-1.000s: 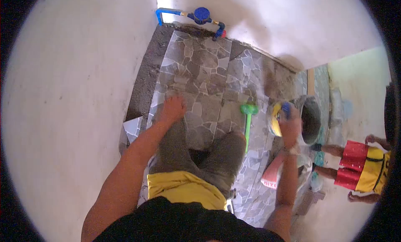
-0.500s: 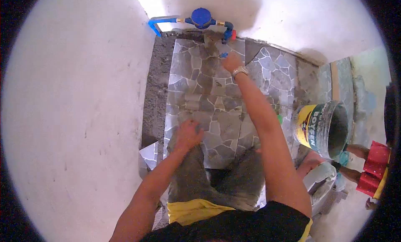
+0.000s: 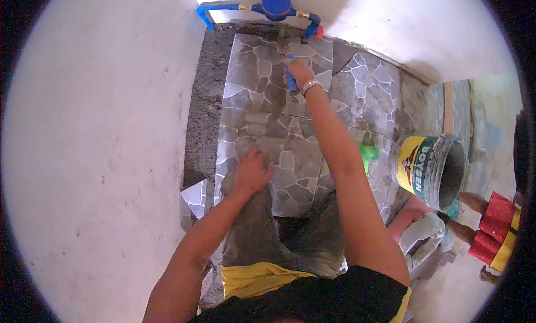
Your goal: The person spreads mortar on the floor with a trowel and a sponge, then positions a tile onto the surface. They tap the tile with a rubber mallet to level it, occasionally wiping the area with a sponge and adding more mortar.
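Observation:
Near the top of the stone-patterned floor tiles, my right hand, with a watch on its wrist, is closed on a blue-handled tool. The tool's far end lies by the tile's upper edge below the blue water meter; its shape is blurred. My left hand rests on the nearer tile by my knee, fingers spread, holding nothing.
A Boysen bucket lies tilted on the right, with a green object left of it. Blue pipe runs along the wall. Rough mortar borders the tiles on the left. Another person's legs in red shorts are at the right.
My right hand has moved slightly left and up, and more of the blue handle shows. The view has shifted a little, and more of the green object is visible. My left hand stays on the tile.

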A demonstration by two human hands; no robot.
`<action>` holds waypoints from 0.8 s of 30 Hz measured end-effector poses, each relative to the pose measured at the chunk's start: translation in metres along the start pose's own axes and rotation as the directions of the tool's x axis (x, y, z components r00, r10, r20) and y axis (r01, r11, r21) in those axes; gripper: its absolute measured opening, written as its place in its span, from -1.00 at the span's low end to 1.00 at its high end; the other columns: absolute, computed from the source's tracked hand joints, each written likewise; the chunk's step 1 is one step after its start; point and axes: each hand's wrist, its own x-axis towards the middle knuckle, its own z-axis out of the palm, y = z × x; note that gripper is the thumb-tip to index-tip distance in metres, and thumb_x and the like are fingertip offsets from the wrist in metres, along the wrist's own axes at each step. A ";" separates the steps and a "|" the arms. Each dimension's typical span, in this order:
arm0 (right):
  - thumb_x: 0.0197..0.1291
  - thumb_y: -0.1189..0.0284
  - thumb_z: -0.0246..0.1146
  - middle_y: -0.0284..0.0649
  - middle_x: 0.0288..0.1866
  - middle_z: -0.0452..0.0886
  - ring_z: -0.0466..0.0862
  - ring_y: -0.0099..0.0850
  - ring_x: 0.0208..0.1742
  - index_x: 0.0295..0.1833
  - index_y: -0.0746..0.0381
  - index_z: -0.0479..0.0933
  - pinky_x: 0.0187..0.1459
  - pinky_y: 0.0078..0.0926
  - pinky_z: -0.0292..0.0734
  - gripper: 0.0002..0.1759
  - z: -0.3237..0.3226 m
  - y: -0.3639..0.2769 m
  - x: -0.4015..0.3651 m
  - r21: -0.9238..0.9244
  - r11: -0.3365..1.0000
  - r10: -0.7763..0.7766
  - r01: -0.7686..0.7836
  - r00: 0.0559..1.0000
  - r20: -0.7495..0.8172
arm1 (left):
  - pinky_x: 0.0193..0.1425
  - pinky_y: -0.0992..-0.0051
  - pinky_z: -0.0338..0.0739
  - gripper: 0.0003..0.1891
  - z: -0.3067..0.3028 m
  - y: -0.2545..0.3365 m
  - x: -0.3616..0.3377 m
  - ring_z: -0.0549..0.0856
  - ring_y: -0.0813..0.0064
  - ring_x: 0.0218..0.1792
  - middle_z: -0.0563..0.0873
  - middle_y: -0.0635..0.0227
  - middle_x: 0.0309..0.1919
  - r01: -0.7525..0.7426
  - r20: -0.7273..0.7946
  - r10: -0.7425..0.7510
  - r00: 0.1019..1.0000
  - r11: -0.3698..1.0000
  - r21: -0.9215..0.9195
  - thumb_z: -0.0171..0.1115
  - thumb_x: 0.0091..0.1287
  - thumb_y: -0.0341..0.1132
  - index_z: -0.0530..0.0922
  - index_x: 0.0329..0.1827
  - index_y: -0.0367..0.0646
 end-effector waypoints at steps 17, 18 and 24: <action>0.19 0.43 0.14 -0.16 -0.40 0.64 0.71 -0.23 -0.34 -0.31 0.24 0.54 -0.35 -0.29 0.61 -0.87 -0.007 0.005 -0.002 -0.743 0.654 -0.228 0.142 0.973 -0.015 | 0.25 0.04 0.36 -0.56 -0.004 0.005 0.005 0.49 0.04 0.16 0.51 0.09 0.10 0.036 0.008 -0.036 0.999 0.999 -0.030 0.19 0.22 -0.09 0.57 0.07 -0.16; 0.20 0.42 0.12 -0.14 -0.37 0.65 0.71 -0.21 -0.33 -0.29 0.25 0.54 -0.33 -0.26 0.61 -0.86 -0.010 -0.027 -0.011 -0.824 0.558 -0.259 0.098 0.964 -0.061 | 0.25 0.04 0.36 -0.57 -0.004 0.005 0.005 0.49 0.04 0.16 0.51 0.08 0.10 0.030 0.016 -0.030 0.999 0.999 -0.035 0.19 0.22 -0.09 0.57 0.07 -0.17; 0.13 0.47 0.12 0.02 -0.19 0.65 0.70 -0.09 -0.18 -0.19 0.22 0.55 -0.19 -0.16 0.60 -0.85 -0.006 -0.087 -0.001 -0.832 0.554 0.005 -0.023 1.000 -0.024 | 0.21 0.03 0.39 -0.57 -0.006 0.005 0.004 0.50 0.03 0.15 0.53 0.06 0.07 0.015 -0.008 -0.015 1.000 0.998 -0.063 0.21 0.19 -0.11 0.57 0.05 -0.18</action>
